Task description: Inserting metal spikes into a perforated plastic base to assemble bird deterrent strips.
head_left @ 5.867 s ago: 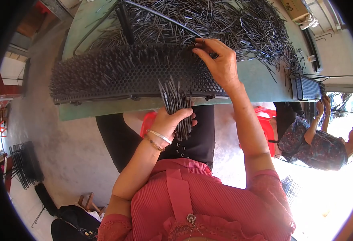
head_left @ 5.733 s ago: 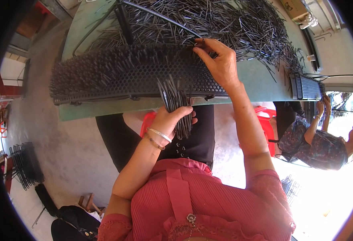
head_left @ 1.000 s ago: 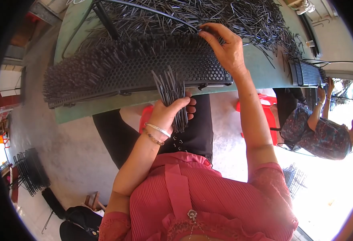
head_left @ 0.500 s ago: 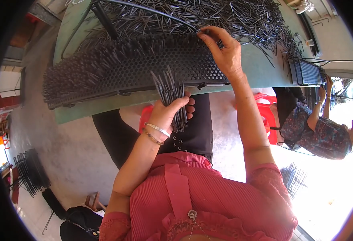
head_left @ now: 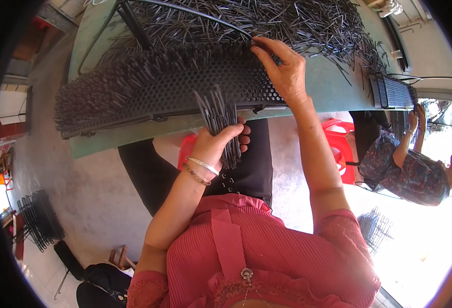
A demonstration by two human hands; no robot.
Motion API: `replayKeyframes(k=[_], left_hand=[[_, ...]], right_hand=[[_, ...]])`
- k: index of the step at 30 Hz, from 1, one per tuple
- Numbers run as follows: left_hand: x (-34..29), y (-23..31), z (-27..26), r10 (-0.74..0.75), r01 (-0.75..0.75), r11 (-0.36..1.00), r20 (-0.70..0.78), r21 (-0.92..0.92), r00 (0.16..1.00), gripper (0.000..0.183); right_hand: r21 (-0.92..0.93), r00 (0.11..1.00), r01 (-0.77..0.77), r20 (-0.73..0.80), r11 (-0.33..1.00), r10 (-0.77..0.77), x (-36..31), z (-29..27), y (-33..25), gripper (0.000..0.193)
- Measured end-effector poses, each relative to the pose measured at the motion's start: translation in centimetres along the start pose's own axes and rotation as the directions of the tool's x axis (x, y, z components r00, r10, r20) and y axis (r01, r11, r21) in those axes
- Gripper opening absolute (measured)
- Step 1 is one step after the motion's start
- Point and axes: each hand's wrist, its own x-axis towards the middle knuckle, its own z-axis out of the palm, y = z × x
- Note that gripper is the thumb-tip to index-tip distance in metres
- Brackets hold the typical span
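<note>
In front of me, at the table's near edge, lies a long black panel (head_left: 205, 82) full of round holes. Its left part and far edge bristle with upright black strips (head_left: 95, 92); the holes in the middle and right show bare. My left hand (head_left: 217, 141) is closed round a bundle of thin black strips (head_left: 215, 108), held up just before the panel's near edge. At the panel's far right edge, my right hand (head_left: 286, 69) has thumb and forefinger pinched together. Whatever sits between those fingertips is too small to make out.
A big heap of loose black strips (head_left: 308, 23) covers the back of the green table (head_left: 334, 77). A bent black metal frame (head_left: 195, 14) rises behind the panel. To the right, another person (head_left: 406, 164) works at a similar panel (head_left: 393, 92). Red stools (head_left: 339, 149) stand below.
My right hand has shifted slightly left and a little nearer along the panel's far edge, still pinched. My left hand and its bundle stay almost in place.
</note>
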Motion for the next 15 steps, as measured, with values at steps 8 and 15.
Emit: replayKeyframes(k=[8,15], left_hand=[[0.15,0.32,-0.06,0.004,-0.004,1.000,0.015,0.011,1.000,0.023],[-0.10,0.10,-0.24,0.020,-0.020,0.999,0.020,0.027,1.000,0.025]], right_hand=[[-0.029,0.995,-0.022,-0.099,0.999,0.019,-0.22,0.82,-0.44,0.021],[-0.261,0.985,0.036,-0.152,0.965,-0.078,-0.30,0.40,-0.68,0.020]])
